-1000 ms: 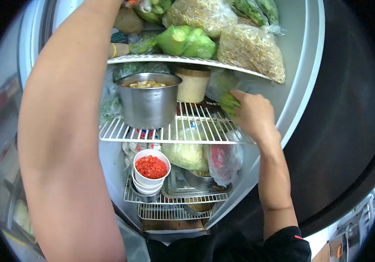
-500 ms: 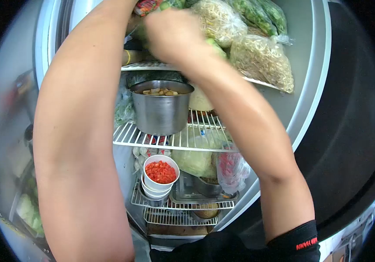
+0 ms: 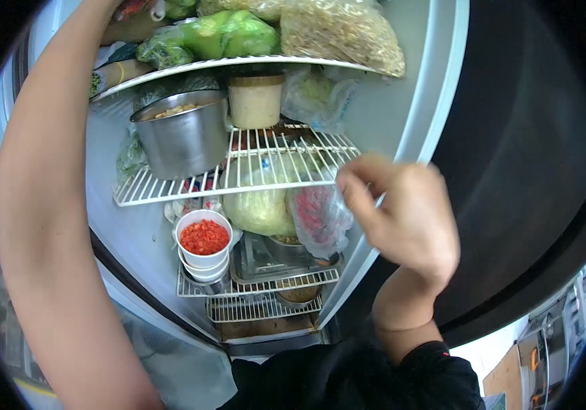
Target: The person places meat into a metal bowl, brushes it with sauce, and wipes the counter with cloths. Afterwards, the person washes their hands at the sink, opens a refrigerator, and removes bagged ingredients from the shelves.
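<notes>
My right hand (image 3: 406,215) is curled in front of the refrigerator's right edge, beside the middle wire shelf (image 3: 238,183). Its thumb and fingers come together, slightly blurred, and nothing shows between them. My left forearm (image 3: 44,205) reaches up past the left side, with the hand beyond the top edge of the view. Near its wrist, the top shelf (image 3: 225,63) carries a bag of green vegetables (image 3: 228,34) and a bag of bean sprouts (image 3: 341,34). A steel pot (image 3: 184,140) and a lidded tub (image 3: 257,102) stand on the middle shelf.
Below, white tubs are stacked, the top one holding chopped red pieces (image 3: 204,237). A pale green cabbage-like bundle (image 3: 262,208) and a plastic bag with pink contents (image 3: 322,217) sit to their right. The refrigerator's right frame (image 3: 436,89) borders a dark surface (image 3: 532,171).
My right hand has come down from the top-shelf vegetables to the right of the middle shelf. The view has shifted, and my left forearm appears farther left.
</notes>
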Available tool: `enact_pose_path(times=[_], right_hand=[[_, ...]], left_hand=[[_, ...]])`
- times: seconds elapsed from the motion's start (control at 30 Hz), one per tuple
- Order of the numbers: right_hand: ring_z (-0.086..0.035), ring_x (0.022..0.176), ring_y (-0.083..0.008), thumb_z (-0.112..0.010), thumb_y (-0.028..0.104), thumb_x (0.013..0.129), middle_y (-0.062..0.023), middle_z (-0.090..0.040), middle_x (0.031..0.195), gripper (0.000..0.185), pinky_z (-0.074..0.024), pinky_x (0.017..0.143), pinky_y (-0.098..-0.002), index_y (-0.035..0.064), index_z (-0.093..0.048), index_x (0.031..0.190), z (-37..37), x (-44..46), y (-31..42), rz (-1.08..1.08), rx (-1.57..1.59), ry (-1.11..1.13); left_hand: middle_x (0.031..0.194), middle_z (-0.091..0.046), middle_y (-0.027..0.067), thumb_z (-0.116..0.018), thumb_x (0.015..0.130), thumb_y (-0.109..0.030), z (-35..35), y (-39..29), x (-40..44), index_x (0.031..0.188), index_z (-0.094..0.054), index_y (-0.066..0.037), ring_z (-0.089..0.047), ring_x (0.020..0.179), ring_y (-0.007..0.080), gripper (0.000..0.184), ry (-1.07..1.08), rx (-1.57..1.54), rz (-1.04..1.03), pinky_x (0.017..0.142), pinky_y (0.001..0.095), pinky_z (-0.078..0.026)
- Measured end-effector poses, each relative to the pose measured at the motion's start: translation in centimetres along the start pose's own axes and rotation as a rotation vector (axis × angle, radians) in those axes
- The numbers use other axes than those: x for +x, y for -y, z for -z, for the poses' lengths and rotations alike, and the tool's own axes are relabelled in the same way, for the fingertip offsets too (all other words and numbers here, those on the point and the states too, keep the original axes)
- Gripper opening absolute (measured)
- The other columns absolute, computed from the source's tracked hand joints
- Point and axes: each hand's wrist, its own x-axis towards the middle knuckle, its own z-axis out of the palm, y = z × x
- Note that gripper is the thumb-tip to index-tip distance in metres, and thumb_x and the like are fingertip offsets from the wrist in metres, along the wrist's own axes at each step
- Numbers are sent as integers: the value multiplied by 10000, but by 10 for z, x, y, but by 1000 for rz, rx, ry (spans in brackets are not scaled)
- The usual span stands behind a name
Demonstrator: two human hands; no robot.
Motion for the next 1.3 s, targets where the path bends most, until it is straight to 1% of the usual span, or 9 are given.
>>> enact_pose_path(times=[0.13,0.2,0.43,0.47,0.53,0.7,0.87,1.17,1.3], right_hand=[[-698,942,-402,-601,405,924,-299,-683,1043,507,-541,861,-493,25,-618,1258,-80,-27,-46,-310,-153,337],[-648,1084,-420,-589,474,920,-328,-563,1308,706,-527,927,-469,36,-436,1452,-113,-22,-59,-432,-207,195],[-634,1131,-392,-701,710,705,-284,-565,1336,1032,-526,941,-451,22,-456,1436,-144,-2,-96,-360,-113,151],[-634,1131,-392,-701,710,705,-284,-565,1336,1032,-526,941,-451,22,-456,1436,-142,-5,-96,-338,-96,160],[-661,1066,-394,-755,662,684,-262,-648,1210,962,-532,918,-443,4,-535,1350,-134,-5,-97,-336,3,223],[-687,835,-373,-871,222,676,-173,-691,910,394,-532,698,-457,89,-616,945,-120,-61,-74,-223,332,-245],[-665,834,-369,-868,205,685,-142,-655,925,366,-522,708,-435,77,-605,906,-95,-153,-67,-201,493,-382],[-660,877,-376,-825,366,748,-153,-667,964,407,-518,728,-473,71,-599,915,-65,-392,-80,-230,469,315],[-660,868,-396,-814,521,720,-135,-674,913,550,-496,702,-514,97,-567,967,-23,-503,-101,-446,364,549]], left_hand=[[1080,-732,140,-755,659,-137,12,-28,-20,1210,-685,-112,-695,984,303,556,129,108,-112,872,382,-551],[1074,-732,146,-756,706,-135,20,-50,-36,1204,-688,-99,-698,989,300,504,111,211,-157,872,381,-550],[1161,-711,160,-743,848,-240,42,-78,-107,1272,-651,-114,-690,1034,322,452,-330,-336,9,919,404,-538],[942,-694,108,-829,777,-316,47,-72,-124,1066,-651,-54,-671,824,227,429,-379,-149,34,748,381,-533],[786,-659,24,-801,820,-232,44,-85,-188,964,-686,-14,-606,676,118,285,-394,-802,225,636,294,-497],[977,-649,39,-775,838,-165,37,-132,-343,1144,-617,0,-597,858,114,382,-245,-1126,539,784,267,-474],[907,-643,75,-652,892,-124,41,-165,-407,1160,-598,10,-624,708,149,305,-146,-1517,739,646,296,-528],[898,-602,131,-649,873,-261,75,-223,-542,1309,-495,13,-610,709,211,537,356,-1805,785,614,329,-521],[955,-641,140,-824,707,-333,87,-274,-618,1276,-528,34,-631,767,195,739,1138,-1862,872,666,308,-530]])
